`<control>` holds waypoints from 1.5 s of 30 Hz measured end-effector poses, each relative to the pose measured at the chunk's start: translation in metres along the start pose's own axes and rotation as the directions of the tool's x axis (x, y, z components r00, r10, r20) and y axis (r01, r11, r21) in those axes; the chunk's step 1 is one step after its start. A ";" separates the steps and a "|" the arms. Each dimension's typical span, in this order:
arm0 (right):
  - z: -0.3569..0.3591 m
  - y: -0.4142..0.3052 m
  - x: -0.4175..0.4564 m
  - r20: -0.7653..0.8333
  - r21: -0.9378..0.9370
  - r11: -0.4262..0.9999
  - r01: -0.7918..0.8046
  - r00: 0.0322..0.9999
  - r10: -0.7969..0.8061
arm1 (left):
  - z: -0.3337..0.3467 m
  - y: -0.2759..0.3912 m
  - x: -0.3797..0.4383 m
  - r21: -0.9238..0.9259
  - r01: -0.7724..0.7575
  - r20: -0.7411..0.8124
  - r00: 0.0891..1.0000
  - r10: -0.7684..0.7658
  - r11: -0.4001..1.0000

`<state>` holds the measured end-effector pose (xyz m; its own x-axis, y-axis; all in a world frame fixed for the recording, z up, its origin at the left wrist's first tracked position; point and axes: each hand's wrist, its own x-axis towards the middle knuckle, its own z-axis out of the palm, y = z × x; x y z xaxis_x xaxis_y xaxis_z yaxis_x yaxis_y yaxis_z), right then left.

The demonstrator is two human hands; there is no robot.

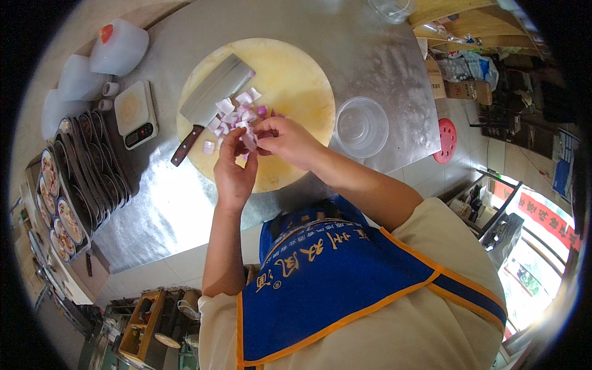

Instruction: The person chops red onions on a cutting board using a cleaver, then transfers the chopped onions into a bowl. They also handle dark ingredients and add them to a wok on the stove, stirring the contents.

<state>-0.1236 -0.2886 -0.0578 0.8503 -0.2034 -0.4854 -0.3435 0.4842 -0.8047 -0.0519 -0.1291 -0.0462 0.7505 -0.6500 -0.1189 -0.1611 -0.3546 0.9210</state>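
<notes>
My left hand (235, 173) and my right hand (289, 141) meet over the near part of a round, yellowish cutting board (305, 78). Between their fingertips they hold a piece of red onion (250, 140). Cut chunks of red onion (226, 106) lie loosely piled on the board just beyond my fingers, and one chunk (208, 147) sits apart on the left. A cleaver (217, 88) with a wooden handle lies flat on the board's left side, its handle reaching over the edge. Right of the board stands a round, clear plastic container (361, 127), with nothing visible in it.
The board rests on a metal table (393, 69). At the left are a small digital scale (135, 113), rolls of tape (110, 89), white plastic jugs (119, 48) and a stack of dark trays (88, 162). A red stool (446, 141) stands beyond the table's right edge.
</notes>
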 end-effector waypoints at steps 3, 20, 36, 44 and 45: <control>-0.002 -0.001 -0.001 -0.121 -0.024 1.000 0.002 0.993 -0.005 | -0.001 0.001 0.005 0.077 -0.022 -0.114 0.993 0.030 0.997; 0.001 -0.008 0.066 0.103 -0.975 0.136 0.173 0.906 -0.410 | 0.000 -0.031 0.021 0.371 0.044 -0.273 0.960 0.064 0.927; 0.005 -0.009 0.033 -0.138 -0.254 0.963 0.090 0.982 -0.128 | 0.010 0.008 0.035 -0.206 0.249 -0.017 0.966 -0.258 0.946; 0.003 -0.035 0.004 0.077 0.074 0.997 0.036 0.996 -0.041 | -0.003 0.012 0.018 -0.450 0.141 0.003 0.988 -0.156 0.882; 0.003 -0.035 0.003 0.085 0.101 0.995 0.027 0.996 -0.036 | -0.003 0.008 0.018 -0.405 0.119 -0.006 0.991 -0.132 0.906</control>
<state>-0.1076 -0.3034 -0.0301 0.8929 -0.1473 -0.4255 -0.2784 0.5622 -0.7788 -0.0373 -0.1416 -0.0396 0.7693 -0.5931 -0.2376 0.2028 -0.1260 0.9711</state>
